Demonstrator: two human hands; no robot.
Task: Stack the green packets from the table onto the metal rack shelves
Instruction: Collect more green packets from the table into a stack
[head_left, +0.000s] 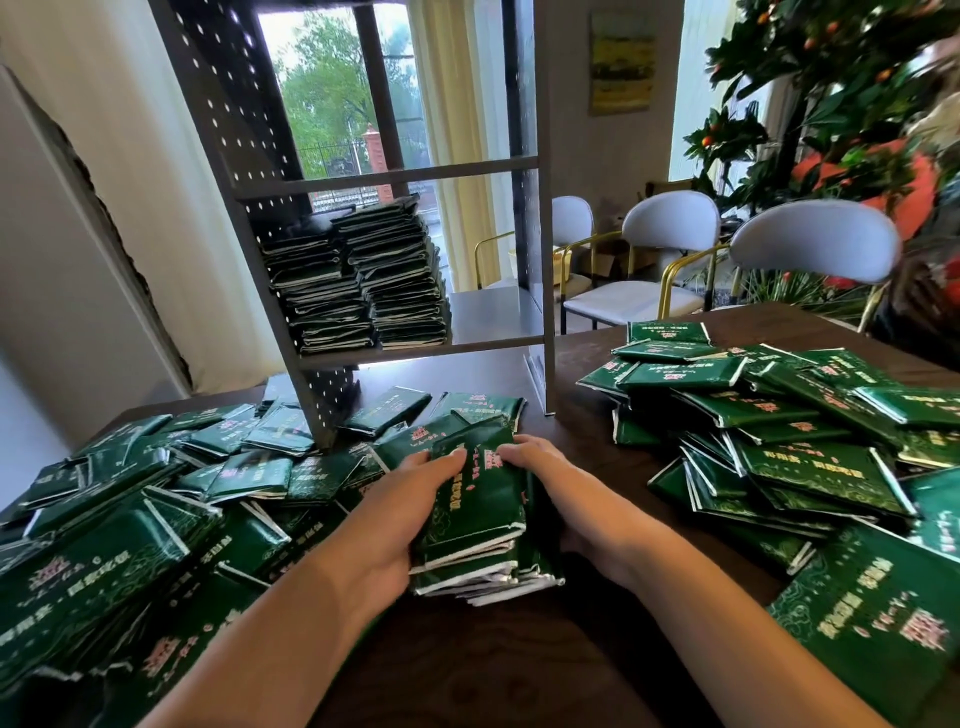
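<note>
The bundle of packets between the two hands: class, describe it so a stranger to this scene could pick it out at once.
Start at the metal rack standing on the dark table, then come toward the camera to the bare strip between the two loose heaps. There the left hand and right hand press the sides of a squared-up bundle of green packets. Unlike the scattered packets around it, it is a neat stack.

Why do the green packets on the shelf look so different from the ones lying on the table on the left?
The packets on the shelf sit in two tall, tidy columns, lying flat on top of each other, so you mostly see their edges. The packets on the table at the left lie in a loose, spread-out heap, tilted every which way, so you see their printed faces. Both are the same dark green packets with pale edges.
</note>
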